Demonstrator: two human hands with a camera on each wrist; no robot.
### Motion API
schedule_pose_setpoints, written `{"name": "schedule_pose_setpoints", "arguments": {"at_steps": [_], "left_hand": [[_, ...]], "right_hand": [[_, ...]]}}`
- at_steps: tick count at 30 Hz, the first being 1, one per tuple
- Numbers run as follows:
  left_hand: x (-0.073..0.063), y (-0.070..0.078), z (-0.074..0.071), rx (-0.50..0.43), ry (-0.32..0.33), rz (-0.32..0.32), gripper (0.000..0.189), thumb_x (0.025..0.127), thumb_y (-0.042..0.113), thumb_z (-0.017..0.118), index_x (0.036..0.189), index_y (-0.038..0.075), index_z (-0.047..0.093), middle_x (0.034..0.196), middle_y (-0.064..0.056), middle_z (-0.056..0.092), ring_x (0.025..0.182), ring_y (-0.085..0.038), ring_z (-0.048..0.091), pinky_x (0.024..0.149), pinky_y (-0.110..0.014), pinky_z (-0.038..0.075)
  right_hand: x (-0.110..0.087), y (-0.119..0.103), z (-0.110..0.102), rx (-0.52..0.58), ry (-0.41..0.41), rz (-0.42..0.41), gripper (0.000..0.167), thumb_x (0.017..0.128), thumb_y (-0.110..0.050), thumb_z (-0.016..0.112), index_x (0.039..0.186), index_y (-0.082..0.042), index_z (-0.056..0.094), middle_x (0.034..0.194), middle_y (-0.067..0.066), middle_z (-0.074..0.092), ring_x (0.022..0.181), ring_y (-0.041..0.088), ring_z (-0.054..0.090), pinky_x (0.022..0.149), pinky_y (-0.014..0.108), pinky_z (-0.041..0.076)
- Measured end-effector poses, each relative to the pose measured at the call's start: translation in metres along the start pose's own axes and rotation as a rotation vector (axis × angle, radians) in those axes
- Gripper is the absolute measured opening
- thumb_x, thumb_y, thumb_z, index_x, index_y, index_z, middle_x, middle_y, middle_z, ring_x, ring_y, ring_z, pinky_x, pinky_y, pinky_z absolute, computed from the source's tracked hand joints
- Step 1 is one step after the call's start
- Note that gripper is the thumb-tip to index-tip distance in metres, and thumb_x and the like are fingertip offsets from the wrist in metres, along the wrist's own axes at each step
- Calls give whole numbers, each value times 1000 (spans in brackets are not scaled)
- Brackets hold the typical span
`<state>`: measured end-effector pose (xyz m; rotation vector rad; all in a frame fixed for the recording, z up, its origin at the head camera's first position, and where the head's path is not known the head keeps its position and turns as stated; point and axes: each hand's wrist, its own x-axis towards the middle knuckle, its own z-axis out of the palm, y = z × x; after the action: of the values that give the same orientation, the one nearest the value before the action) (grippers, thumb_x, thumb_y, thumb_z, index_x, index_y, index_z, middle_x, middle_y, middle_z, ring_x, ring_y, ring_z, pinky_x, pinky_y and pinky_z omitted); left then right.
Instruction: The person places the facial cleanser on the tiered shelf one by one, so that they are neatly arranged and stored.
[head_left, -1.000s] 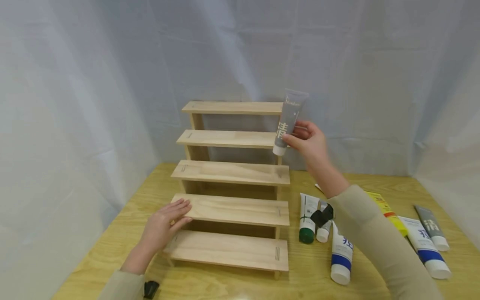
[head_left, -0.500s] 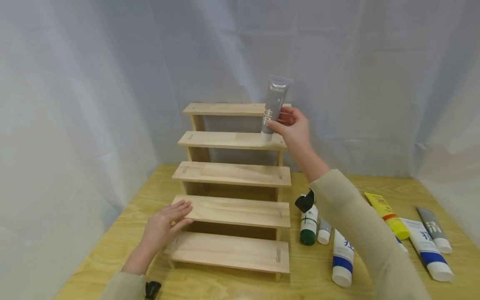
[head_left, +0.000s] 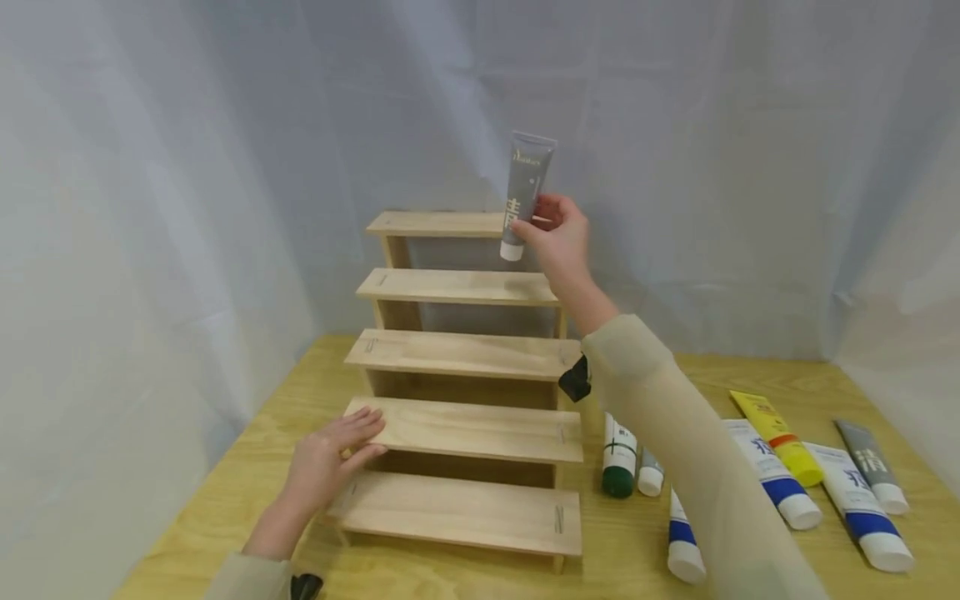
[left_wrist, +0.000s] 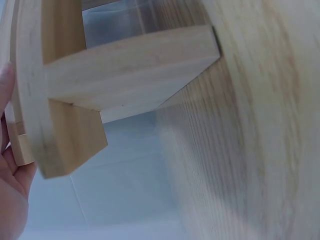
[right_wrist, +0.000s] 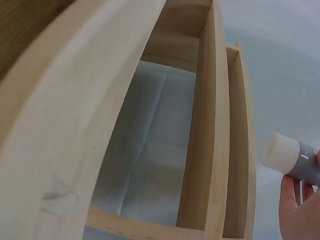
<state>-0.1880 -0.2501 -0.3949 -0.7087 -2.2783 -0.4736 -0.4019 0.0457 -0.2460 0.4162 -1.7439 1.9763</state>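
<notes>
A grey squeeze tube (head_left: 525, 179) with a white cap is held cap down by my right hand (head_left: 562, 237), thumb on the front and fingers behind. It overlaps the top shelf of a wooden stepped rack (head_left: 465, 350) in the head view. In the right wrist view, the tube's white cap (right_wrist: 281, 153) shows beside the rack's top boards. My left hand (head_left: 322, 462) rests on the left end of the rack's second-lowest shelf, fingers laid on top and thumb near the front edge. Part of that hand (left_wrist: 12, 200) appears at the board's end in the left wrist view.
Several tubes lie on the wooden table (head_left: 225, 500) right of the rack: a green-capped one (head_left: 619, 458), a yellow one (head_left: 776, 437), a blue-banded white one (head_left: 858, 504) and another grey one (head_left: 870, 462). A pale sheet (head_left: 675, 167) hangs behind.
My right hand has carried the grey tube left and upward, from the rack's right side to over the top shelf. My left hand has stayed on its shelf.
</notes>
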Motion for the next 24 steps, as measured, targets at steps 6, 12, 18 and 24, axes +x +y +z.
{"name": "schedule_pose_setpoints", "arguments": {"at_steps": [6, 12, 18, 24], "left_hand": [[0, 3, -1, -3, -2, -3, 37, 66, 24, 72, 95, 2, 67, 103, -11, 63, 92, -28, 60, 78, -45, 48], [-3, 5, -2, 0, -5, -14, 37, 65, 22, 73, 96, 2, 67, 103, -11, 63, 92, -28, 60, 81, -45, 46], [-5, 5, -5, 8, 8, -18, 37, 65, 21, 73, 96, 2, 67, 104, -11, 63, 93, -27, 60, 81, -45, 46], [-7, 6, -5, 13, 9, -11, 36, 65, 23, 73, 95, 3, 68, 103, -10, 63, 93, -26, 60, 82, -44, 45]], "right_hand": [[-17, -44, 13, -57, 27, 15, 40, 71, -2, 73, 107, -4, 55, 101, 10, 61, 89, 19, 60, 76, 25, 51], [17, -15, 27, -23, 19, 23, 43, 67, 0, 76, 105, -6, 57, 100, 7, 61, 87, 15, 61, 72, 23, 52], [44, 18, 45, -87, 16, -5, 46, 67, -7, 77, 108, -12, 56, 106, 2, 60, 93, 12, 59, 78, 20, 49], [57, 39, 52, -113, 20, -54, 45, 69, -10, 77, 109, -14, 56, 105, 1, 60, 93, 10, 58, 78, 19, 49]]}}
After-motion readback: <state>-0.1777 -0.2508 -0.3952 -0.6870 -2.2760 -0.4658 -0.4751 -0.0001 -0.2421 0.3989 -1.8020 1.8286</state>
